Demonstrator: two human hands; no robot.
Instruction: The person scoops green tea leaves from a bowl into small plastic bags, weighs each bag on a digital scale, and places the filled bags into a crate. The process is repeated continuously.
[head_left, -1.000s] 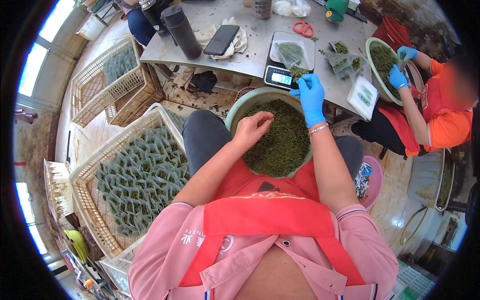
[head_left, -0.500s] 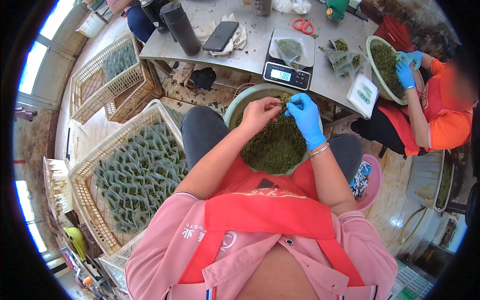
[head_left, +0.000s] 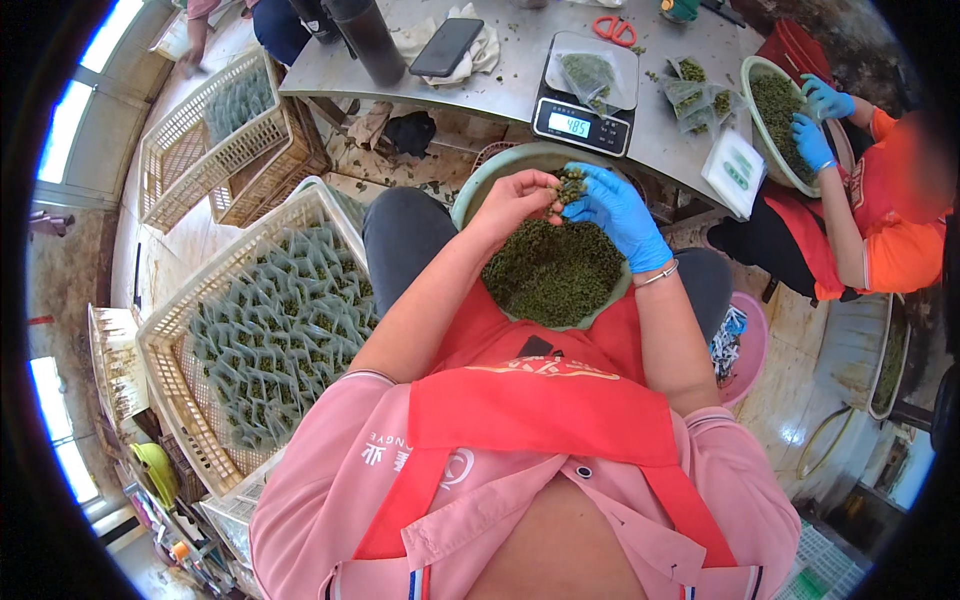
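Note:
My bare left hand (head_left: 512, 207) and my blue-gloved right hand (head_left: 622, 220) meet above a wide pale-green basin (head_left: 478, 180) between my knees. A sprig of small green peppercorns (head_left: 570, 188) is pinched between them, with the fingers of both on it. Loose green peppercorns (head_left: 555, 275) fill the basin below. Just beyond it, on the metal table, a digital scale (head_left: 585, 122) with a lit display bears a clear bag (head_left: 588, 76) part-filled with the same peppercorns.
At my left stands a crate (head_left: 180, 400) of several filled bags. More bags (head_left: 700, 98), red scissors (head_left: 614, 30) and a phone (head_left: 447, 47) lie on the table (head_left: 520, 85). To the right are a pink basin (head_left: 745, 350) and a co-worker's gloved hands (head_left: 815, 140) over another basin.
My right hand has turned and its fingers have spread along the sprig, showing more of it. The reading on the scale has dropped. A co-worker's hand now shows at the upper left.

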